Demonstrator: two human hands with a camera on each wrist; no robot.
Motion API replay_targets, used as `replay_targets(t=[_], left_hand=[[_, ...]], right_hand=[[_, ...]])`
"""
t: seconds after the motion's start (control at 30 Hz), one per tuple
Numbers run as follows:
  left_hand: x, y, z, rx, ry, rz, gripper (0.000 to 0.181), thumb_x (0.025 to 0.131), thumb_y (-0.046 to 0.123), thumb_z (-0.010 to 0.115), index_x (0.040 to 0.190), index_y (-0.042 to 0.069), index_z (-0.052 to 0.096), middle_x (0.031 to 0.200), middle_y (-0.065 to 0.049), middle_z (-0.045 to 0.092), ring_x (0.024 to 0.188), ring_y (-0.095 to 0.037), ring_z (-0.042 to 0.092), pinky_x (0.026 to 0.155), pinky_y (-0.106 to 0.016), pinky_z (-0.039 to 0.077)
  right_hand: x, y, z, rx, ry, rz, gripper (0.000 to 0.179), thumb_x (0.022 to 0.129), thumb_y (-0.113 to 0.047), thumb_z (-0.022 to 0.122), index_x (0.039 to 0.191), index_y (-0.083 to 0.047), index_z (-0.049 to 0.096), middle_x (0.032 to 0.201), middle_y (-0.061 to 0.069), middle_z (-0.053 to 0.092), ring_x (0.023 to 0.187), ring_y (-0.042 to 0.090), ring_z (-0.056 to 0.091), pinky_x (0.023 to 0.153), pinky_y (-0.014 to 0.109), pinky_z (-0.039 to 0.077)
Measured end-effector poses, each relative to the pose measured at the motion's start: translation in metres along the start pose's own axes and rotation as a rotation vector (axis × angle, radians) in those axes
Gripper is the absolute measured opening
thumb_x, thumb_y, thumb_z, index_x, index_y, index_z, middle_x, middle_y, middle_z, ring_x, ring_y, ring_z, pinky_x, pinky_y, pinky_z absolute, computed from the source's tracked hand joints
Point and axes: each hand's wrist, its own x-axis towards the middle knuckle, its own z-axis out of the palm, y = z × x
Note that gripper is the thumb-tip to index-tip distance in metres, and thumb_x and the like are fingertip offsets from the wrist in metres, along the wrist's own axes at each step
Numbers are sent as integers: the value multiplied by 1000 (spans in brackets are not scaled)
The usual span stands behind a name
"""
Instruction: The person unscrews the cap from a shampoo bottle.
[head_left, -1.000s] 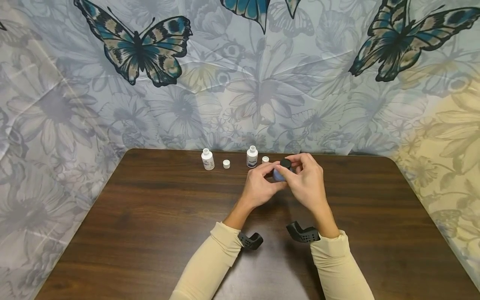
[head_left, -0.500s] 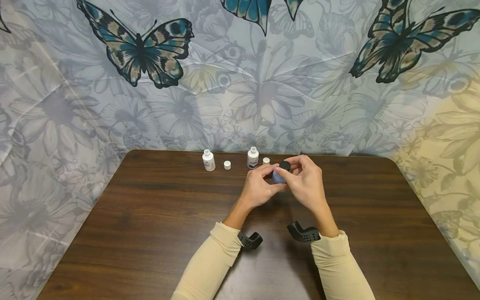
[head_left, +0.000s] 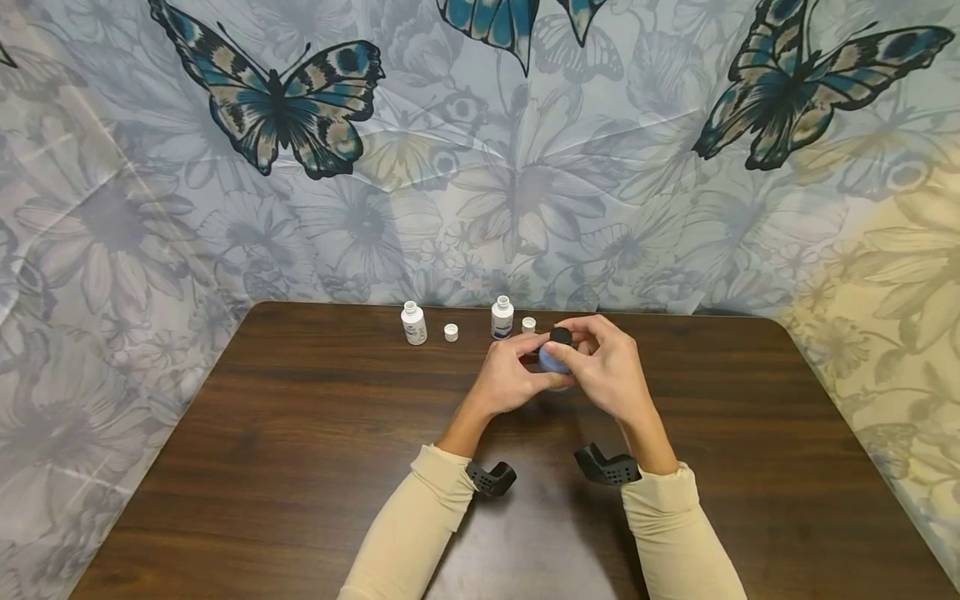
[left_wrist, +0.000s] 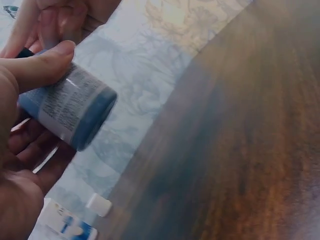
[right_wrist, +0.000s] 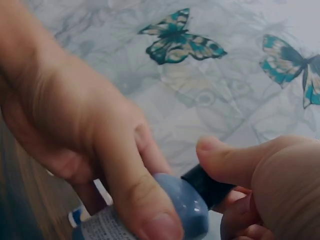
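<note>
Between both hands is a blue bottle (head_left: 552,361) with a black cap (head_left: 560,335), held upright a little above the table or on it; I cannot tell which. My left hand (head_left: 508,377) grips the bottle's body, its thumb across the printed label (left_wrist: 69,97) in the left wrist view. My right hand (head_left: 611,372) pinches the black cap between thumb and fingers, as the right wrist view shows with the cap (right_wrist: 207,186) against the bottle's blue shoulder (right_wrist: 186,205). The cap sits at the bottle's neck; its threads cannot be seen.
Two white bottles without caps, a left one (head_left: 414,323) and a right one (head_left: 502,317), stand near the far edge of the dark wooden table (head_left: 300,450). One white cap (head_left: 451,332) lies between them; another white cap (head_left: 528,324) lies just beyond my hands. A butterfly-print cloth (head_left: 525,192) hangs behind.
Both hands and the blue bottle have shifted slightly left and nearer to me. The grip on bottle and cap looks the same, and the white bottles stay in place.
</note>
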Motion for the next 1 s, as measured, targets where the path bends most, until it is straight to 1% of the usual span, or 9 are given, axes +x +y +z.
replay_targets(t=[0.13, 0.33, 0.43, 0.5, 0.57, 0.7, 0.8, 0.87, 1.0], left_hand=[[1, 4, -4, 9, -8, 1, 44, 74, 26, 93, 113, 18, 76, 103, 2, 76, 100, -9, 71, 89, -19, 58], [0, 5, -7, 14, -28, -27, 47, 75, 28, 93, 117, 18, 75, 107, 2, 75, 102, -8, 71, 91, -21, 58], [0, 6, -9, 19, -51, -48, 49, 75, 31, 92, 118, 18, 74, 107, 2, 75, 101, -8, 71, 90, -23, 59], [0, 6, -11, 25, -60, -75, 52, 74, 33, 93, 120, 18, 74, 108, 4, 75, 101, -6, 71, 88, -23, 59], [1, 6, -12, 6, -68, -101, 54, 73, 33, 93, 121, 18, 74, 110, 3, 75, 99, -6, 72, 86, -22, 60], [1, 7, -15, -33, -74, -133, 55, 74, 30, 93, 124, 18, 73, 113, -1, 75, 99, -9, 73, 85, -20, 60], [1, 7, -13, -41, -73, -140, 58, 74, 30, 93, 127, 16, 72, 114, -3, 73, 99, -10, 73, 85, -20, 60], [1, 8, -12, -45, -61, -144, 63, 74, 29, 94, 130, 14, 70, 117, -4, 72, 99, -11, 73, 86, -21, 60], [1, 8, -10, -68, -26, -138, 64, 74, 24, 94, 130, 8, 69, 120, -9, 71, 100, -16, 73, 90, -28, 61]], right_hand=[[2, -2, -3, -4, -29, -11, 31, 85, -21, 85, 111, -6, 74, 95, 11, 68, 63, 11, 52, 52, 19, 43], [1, -5, -5, -12, -65, -4, 33, 86, -23, 84, 113, -9, 72, 96, 6, 65, 62, 14, 51, 51, 22, 42], [0, -5, -5, -22, -70, -4, 34, 87, -24, 83, 116, -10, 72, 97, 4, 62, 63, 15, 49, 52, 22, 41], [-1, -5, -5, -25, -81, -1, 35, 89, -24, 82, 119, -11, 71, 98, 5, 61, 64, 14, 49, 53, 22, 41], [-1, -6, -6, -23, -102, 3, 39, 90, -25, 80, 125, -12, 69, 103, 7, 63, 65, 13, 49, 54, 22, 42], [0, -7, -13, -6, -136, 12, 45, 91, -25, 79, 132, -14, 64, 111, 10, 68, 61, 10, 49, 51, 22, 41], [-1, -5, -21, 3, -127, 16, 44, 92, -23, 78, 132, -14, 63, 112, 9, 71, 58, 10, 48, 48, 23, 39], [-1, -5, -24, 5, -115, 12, 42, 93, -22, 77, 132, -14, 64, 112, 9, 72, 57, 10, 48, 48, 23, 39], [-1, -6, -24, -1, -77, 17, 39, 92, -25, 78, 128, -14, 67, 109, 7, 73, 58, 9, 49, 48, 23, 40]])
